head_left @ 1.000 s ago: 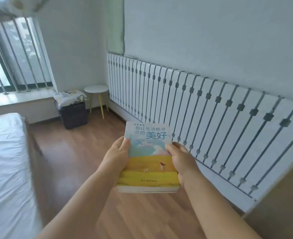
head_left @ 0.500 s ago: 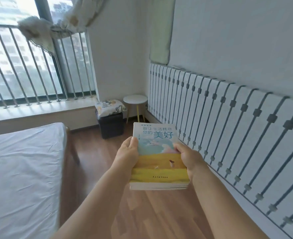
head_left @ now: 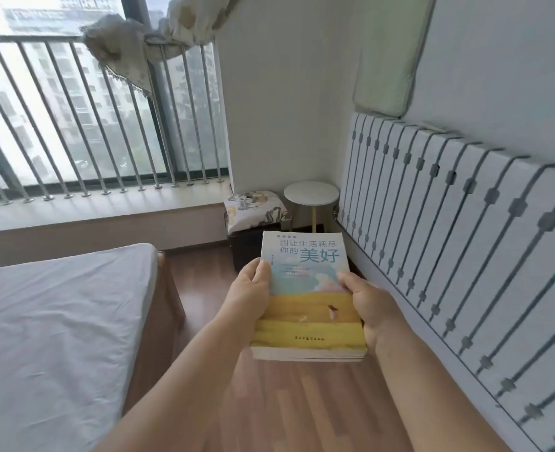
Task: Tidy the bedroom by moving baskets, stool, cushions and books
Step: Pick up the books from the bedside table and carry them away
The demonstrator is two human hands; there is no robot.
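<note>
I hold a small stack of books (head_left: 308, 298) flat in front of me, its top cover blue and yellow with Chinese lettering. My left hand (head_left: 253, 293) grips the stack's left edge, thumb on the cover. My right hand (head_left: 364, 301) grips the right edge the same way. Beyond the books, in the corner, stands a round white stool (head_left: 311, 193) with yellow legs. Next to it on its left sits a dark box basket (head_left: 246, 246) with a floral cushion (head_left: 253, 205) on top.
A bed with a white sheet (head_left: 51, 337) fills the left side. A white panel with grey bars (head_left: 458, 230) leans along the right wall, a pale green cushion (head_left: 390, 53) above it. A window ledge (head_left: 106, 207) with railing runs behind. Wooden floor (head_left: 302, 406) lies between bed and panel.
The view has swung left and up, and the stool and basket now appear closer. Both hands keep the same hold on the books.
</note>
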